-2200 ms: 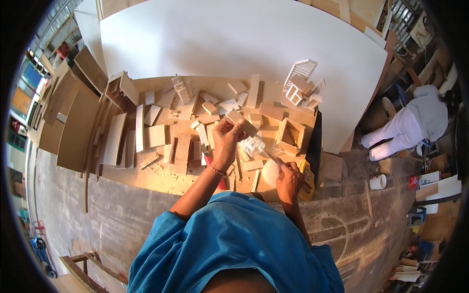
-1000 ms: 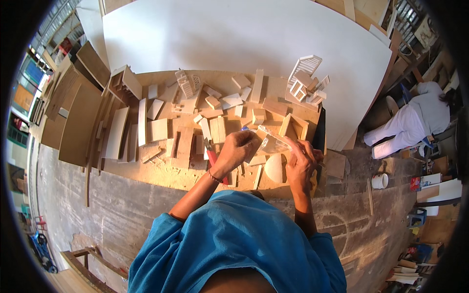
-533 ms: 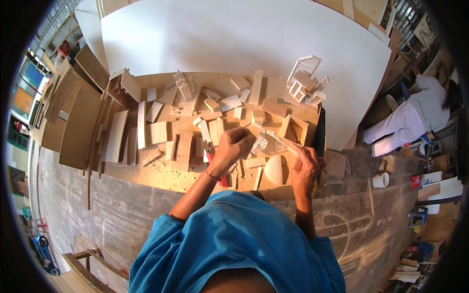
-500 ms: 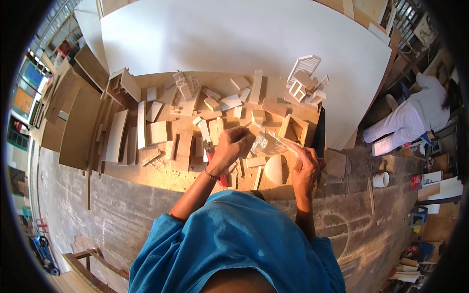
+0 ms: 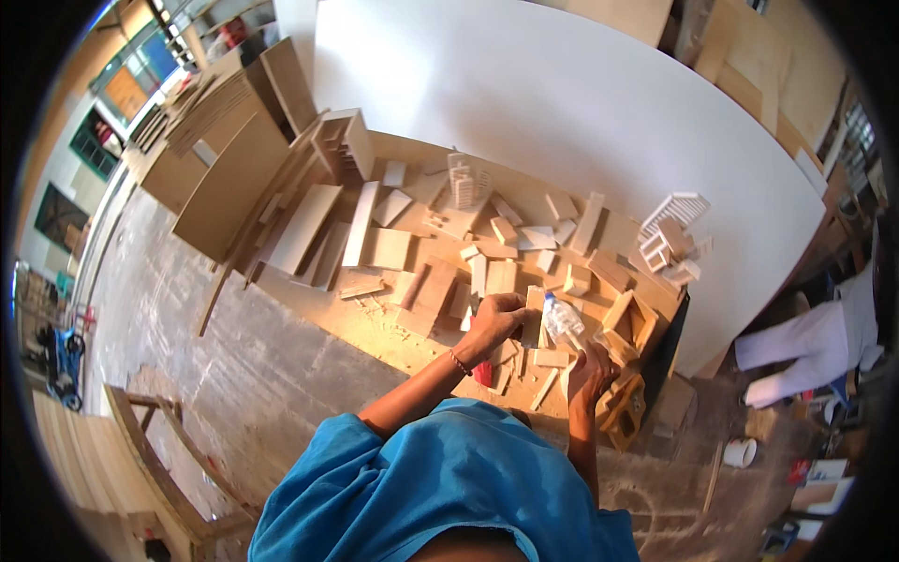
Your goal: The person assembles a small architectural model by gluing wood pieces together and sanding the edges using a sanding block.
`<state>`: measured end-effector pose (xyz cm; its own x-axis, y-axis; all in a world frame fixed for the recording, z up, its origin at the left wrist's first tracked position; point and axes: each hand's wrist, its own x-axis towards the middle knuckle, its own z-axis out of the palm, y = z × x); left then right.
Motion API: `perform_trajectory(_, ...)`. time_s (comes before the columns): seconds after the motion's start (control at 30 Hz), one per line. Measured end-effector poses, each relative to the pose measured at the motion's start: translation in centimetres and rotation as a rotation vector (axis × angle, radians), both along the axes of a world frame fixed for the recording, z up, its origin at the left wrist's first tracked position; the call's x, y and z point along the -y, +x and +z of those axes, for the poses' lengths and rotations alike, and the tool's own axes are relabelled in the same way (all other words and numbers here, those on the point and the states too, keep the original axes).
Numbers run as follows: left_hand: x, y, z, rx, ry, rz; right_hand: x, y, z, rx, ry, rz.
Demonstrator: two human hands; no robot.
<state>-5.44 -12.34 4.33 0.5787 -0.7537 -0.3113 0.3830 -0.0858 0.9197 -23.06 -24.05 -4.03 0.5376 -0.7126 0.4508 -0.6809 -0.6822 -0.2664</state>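
Observation:
My left hand (image 5: 499, 323) is closed, thumb and fingers pinching a small flat wooden piece (image 5: 534, 315) held upright above the workbench. To its right, my right hand (image 5: 590, 372) has curled fingers, with the fingertips by a crumpled clear plastic bottle or bag (image 5: 563, 320) with a blue part at its top. A pale narrow thing shows at those fingertips; what the right hand grips I cannot make out. Below my left wrist lies a red-handled tool (image 5: 482, 374), partly covered by the forearm. A small open wooden box (image 5: 629, 321) stands just beyond my right hand.
Offcuts and blocks (image 5: 501, 276) lie over the sawdust-strewn bench (image 5: 375, 323). A slatted model (image 5: 672, 239) stands at the right end, a small cabinet (image 5: 346, 145) at the far left. A big white board (image 5: 581, 103) rises behind. Another person (image 5: 815, 328) is at right.
My view has swung, so the bench now slopes down to the right. The thin wooden strip no longer shows in my right hand; a flat piece shows at my left fingers. My right hand has moved toward the plastic.

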Motion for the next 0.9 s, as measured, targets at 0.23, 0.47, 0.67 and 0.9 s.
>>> perform_trajectory(0.23,-5.0,3.1,-0.7,-0.217,-0.087,0.199,-6.0,6.4,7.8,0.398,0.004,0.501)
perform_trajectory(0.47,-9.0,7.7,2.1,-0.229,-0.090,0.329,-10.4,14.0,10.0,0.417,-0.133,0.700)
perform_trajectory(0.67,-14.2,15.1,2.7,-0.211,-0.183,0.291,-15.1,21.3,9.9,0.451,-0.143,0.705)
perform_trajectory(0.9,-21.6,25.1,3.8,0.216,-0.096,0.364,-20.6,32.6,10.6,0.922,0.847,0.337)
